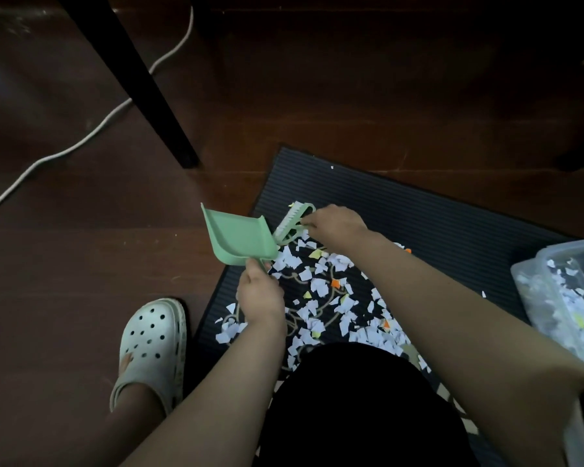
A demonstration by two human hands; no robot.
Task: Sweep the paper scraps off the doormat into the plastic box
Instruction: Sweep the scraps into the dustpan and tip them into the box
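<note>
Black-clad knee [358,406] sits closest, right under the camera, with both bare forearms reaching out over it.

Way out left of the left fingers, a white cable [91,129] snakes across the dark wood floor [81,257], and a black furniture leg [139,82] stands beyond it. Nearer, down and left of those fingers, there's a foot in a white holey clog [152,342].

Left hand [260,294] has its fingers [254,266] wrapped round the handle of a green dustpan [238,235]. The pan sits just past them, tilted, about at the doormat's left edge.

Just right of the pan, a small green brush [292,222] with white bristles is almost touching the pan's side wall. Right hand [338,225] pinches its handle, fingers [312,224] curled on it.

Paper scraps [321,284], mostly white with a few yellow and orange bits, lie thick on the dark ribbed doormat [402,210], between the two sets of fingers and back toward the knee. Mat beyond the right fingers is mostly bare.

Far right of the right fingers, at the frame edge, sits the clear plastic box [560,294], already with a pile of scraps in it.
</note>
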